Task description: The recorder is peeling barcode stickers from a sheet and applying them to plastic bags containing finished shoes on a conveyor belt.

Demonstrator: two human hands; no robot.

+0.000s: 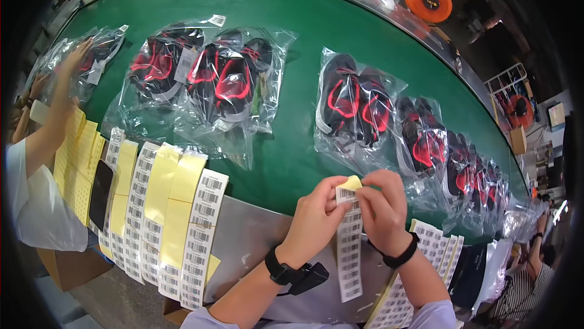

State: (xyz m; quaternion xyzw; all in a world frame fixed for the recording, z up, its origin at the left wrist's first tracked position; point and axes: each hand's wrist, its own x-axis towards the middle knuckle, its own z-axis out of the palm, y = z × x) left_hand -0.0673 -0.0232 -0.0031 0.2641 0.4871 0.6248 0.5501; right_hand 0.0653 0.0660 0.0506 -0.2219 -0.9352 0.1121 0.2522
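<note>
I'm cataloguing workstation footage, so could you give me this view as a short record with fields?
Left hand: pinches a white label strip near its top
Right hand: touches the same end; whether it grips is hard to tell
Strip: hangs down, printed with barcodes, yellow curl on top
Green surface: carries black-and-red footwear in clear bags
Nearby: more label sheets at left and right
Co-worker: a hand at bagged footwear, far left

Label strip (350,247) between label sheets (203,231); bagged shoes (230,79) beyond, on belt (286,158).
</note>
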